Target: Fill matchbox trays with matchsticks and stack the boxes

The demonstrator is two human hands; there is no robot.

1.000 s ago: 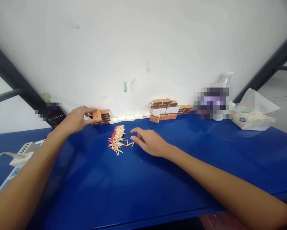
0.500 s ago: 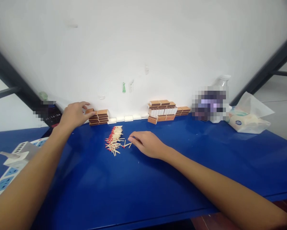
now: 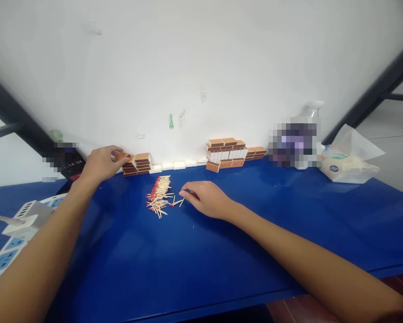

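At the left end of the wall row, my left hand [image 3: 102, 163] grips a brown matchbox [image 3: 121, 156] between thumb and fingers. The box is tilted at the top left of a stack of matchboxes [image 3: 142, 162]. My right hand [image 3: 206, 198] rests low over the table with thumb and fingers pinched together. Beside its fingertips are a few loose matches [image 3: 177, 202]; whether one is held, I cannot tell. Left of them lies a heap of red-tipped matches [image 3: 160, 195].
White box trays [image 3: 179, 165] line the wall. Right of them stand piled matchboxes [image 3: 226, 154], some showing white sides. Farther right are a blurred bottle [image 3: 309, 112] and a tissue pack [image 3: 349, 168]. A power strip [image 3: 6, 260] lies left on the blue table [image 3: 174, 269].
My left hand has drawn the matchbox slightly left, and it now sits tilted off the stack's top. My right hand keeps its place by the matches. The view has shifted slightly.
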